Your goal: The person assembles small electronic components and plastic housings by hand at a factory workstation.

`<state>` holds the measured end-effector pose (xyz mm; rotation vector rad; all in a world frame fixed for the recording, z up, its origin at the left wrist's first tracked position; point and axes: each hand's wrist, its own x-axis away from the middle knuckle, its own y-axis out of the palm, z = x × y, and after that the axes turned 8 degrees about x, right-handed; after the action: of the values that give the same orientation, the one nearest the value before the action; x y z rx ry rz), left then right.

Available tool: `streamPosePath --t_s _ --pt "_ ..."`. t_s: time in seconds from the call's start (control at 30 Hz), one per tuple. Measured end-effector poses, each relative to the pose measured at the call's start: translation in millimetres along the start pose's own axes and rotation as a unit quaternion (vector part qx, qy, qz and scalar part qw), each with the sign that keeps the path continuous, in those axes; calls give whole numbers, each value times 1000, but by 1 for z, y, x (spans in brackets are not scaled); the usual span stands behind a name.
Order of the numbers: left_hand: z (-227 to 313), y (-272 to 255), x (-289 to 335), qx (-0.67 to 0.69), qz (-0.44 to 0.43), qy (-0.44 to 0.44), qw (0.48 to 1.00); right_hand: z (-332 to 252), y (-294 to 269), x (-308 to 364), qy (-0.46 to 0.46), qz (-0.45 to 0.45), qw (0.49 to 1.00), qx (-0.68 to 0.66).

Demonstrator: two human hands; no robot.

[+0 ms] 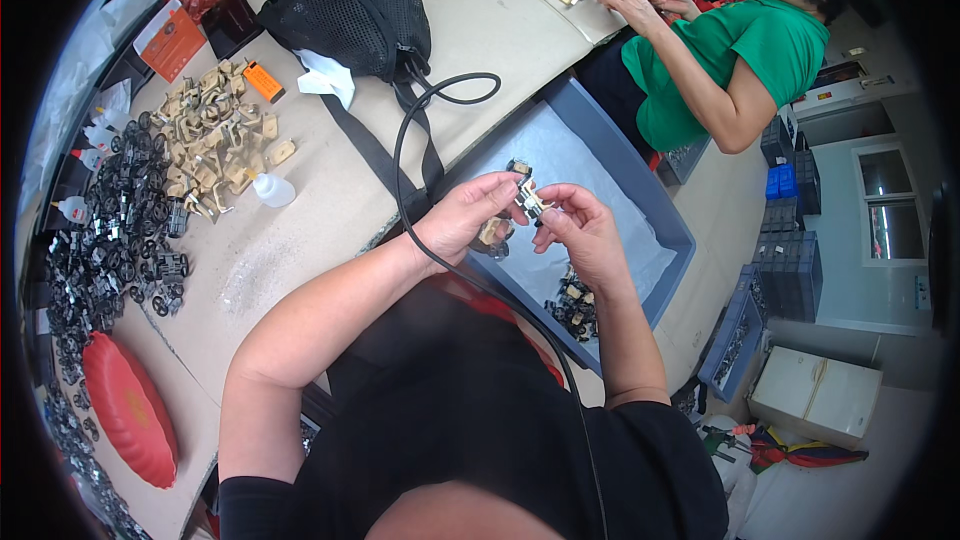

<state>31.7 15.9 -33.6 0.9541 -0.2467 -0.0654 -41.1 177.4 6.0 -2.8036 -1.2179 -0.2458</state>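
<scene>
Between both hands, over a grey plastic bin [672,230], is a small black, white and tan assembly [528,198] that looks like a toy vehicle. My left hand [468,212] pinches its left side with thumb and fingers. On its other side, my right hand [580,232] grips it with thumb and forefinger. Another black-and-tan piece [494,232] shows just under my left fingers; whether they hold it I cannot tell. Below my right hand, a small heap of similar black-and-tan pieces [574,308] lies on the bin's pale liner [630,230].
Left on the table are tan plastic parts [215,135], black wheeled parts [110,210], a white bottle [272,190] and a red tray [130,410]. A black mesh bag [350,20] sits ahead, its dark cord crossing my left forearm. A co-worker in green [730,70] works at right.
</scene>
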Motion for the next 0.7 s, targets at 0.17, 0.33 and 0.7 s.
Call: streamPosePath --t_s 0.17,0.33,0.7 --pt "0 3 0 3 -1 7 1000 -2 -2 1 -13 -1 1000 1" --pt "-1 3 -3 -10 1 15 1000 -3 -3 0 -14 7 1000 7" --pt "-13 -1 -14 -51 -36 65 996 -2 -2 4 -23 64 989 132"
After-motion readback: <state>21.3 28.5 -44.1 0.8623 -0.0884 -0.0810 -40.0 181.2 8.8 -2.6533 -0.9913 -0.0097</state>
